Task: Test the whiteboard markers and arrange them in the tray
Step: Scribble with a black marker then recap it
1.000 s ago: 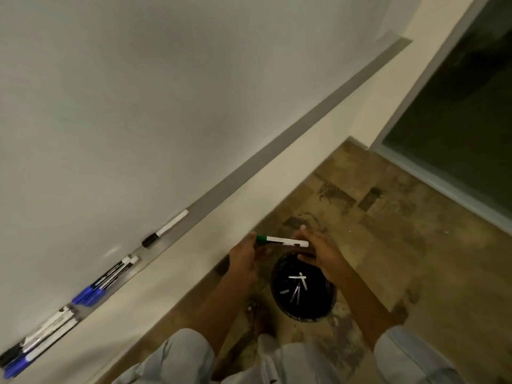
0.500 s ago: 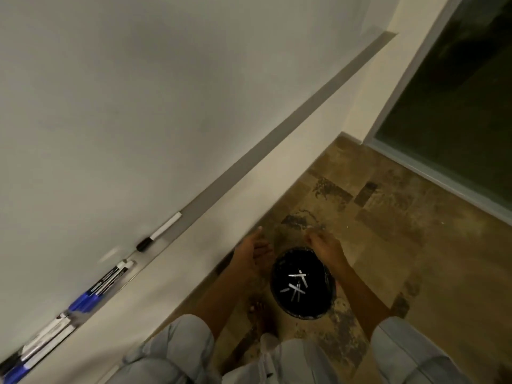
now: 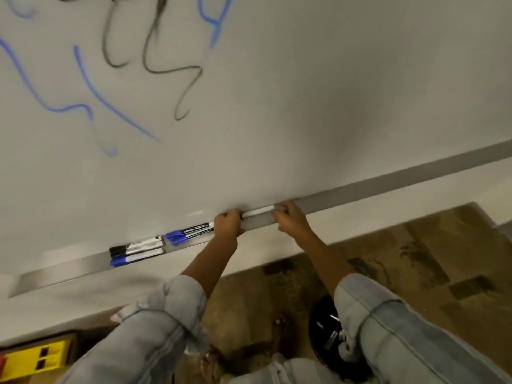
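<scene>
Scribbled whiteboard (image 3: 277, 106), both hands (image 3: 260, 221) at its tray (image 3: 360, 189), pinching one marker (image 3: 259, 211).

Both hands (image 3: 259, 220) on white marker (image 3: 259, 211)

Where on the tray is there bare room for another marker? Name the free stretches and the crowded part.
The tray is bare from the right hand rightward, and again from the black and blue markers leftward. Crowded: between those and the left hand, where blue-capped markers lie beside the white marker both hands hold.
</scene>
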The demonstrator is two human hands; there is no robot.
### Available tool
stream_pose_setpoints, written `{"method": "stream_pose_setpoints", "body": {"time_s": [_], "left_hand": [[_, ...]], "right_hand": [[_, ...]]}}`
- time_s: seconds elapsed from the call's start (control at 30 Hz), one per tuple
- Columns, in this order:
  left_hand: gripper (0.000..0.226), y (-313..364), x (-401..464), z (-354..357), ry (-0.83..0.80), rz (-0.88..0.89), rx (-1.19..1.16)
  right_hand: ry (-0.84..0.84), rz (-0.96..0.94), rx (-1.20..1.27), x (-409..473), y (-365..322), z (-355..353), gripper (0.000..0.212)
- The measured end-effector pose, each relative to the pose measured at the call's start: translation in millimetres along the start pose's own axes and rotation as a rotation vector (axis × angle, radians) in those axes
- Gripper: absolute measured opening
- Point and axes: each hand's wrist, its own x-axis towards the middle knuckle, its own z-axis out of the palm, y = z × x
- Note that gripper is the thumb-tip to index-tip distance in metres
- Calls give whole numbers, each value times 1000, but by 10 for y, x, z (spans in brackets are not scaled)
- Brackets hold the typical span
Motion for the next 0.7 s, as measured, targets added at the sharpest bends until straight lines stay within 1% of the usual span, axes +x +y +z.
{"method": "stream_pose_setpoints", "body": {"time_s": [0.03,0.13,0.17,0.23,0.27,0.33,0.4,0.43,0.47,0.57,0.63,0.7], "left_hand": [[14,-10,22,1,-10,-5,3],[26,-77,62,7,-33,4,1],[28,-98,57,7,-32,10,0],[26,-105,15,3,-3,32,-10],[22,-97,-22,2,26,58,-17],[13,-46,-182,-7,59,142,-98],[10,30,-396,-28,-5,229,-284],[10,71,-496,-34,-64,250,-378],[12,123,-600,-37,-129,250,-460],[19,302,-827,-45,-294,157,-661],[29,451,-963,-84,-359,132,-677],[35,585,-1091,-146,-365,179,-679]], "right_hand": [[-17,14,2,45,-18,45,53],[-8,22,8,125,-62,148,30],[6,22,14,144,-67,166,27],[53,26,71,152,-76,173,30],[93,28,126,122,-92,172,29],[163,32,346,-4,-170,149,16],[163,23,631,-156,-280,136,4],[132,7,741,-246,-348,143,4],[86,-14,819,-341,-422,166,10],[-58,-48,870,-616,-672,332,16],[-99,-127,846,-766,-816,461,22],[-90,-225,846,-884,-934,550,29]]}}
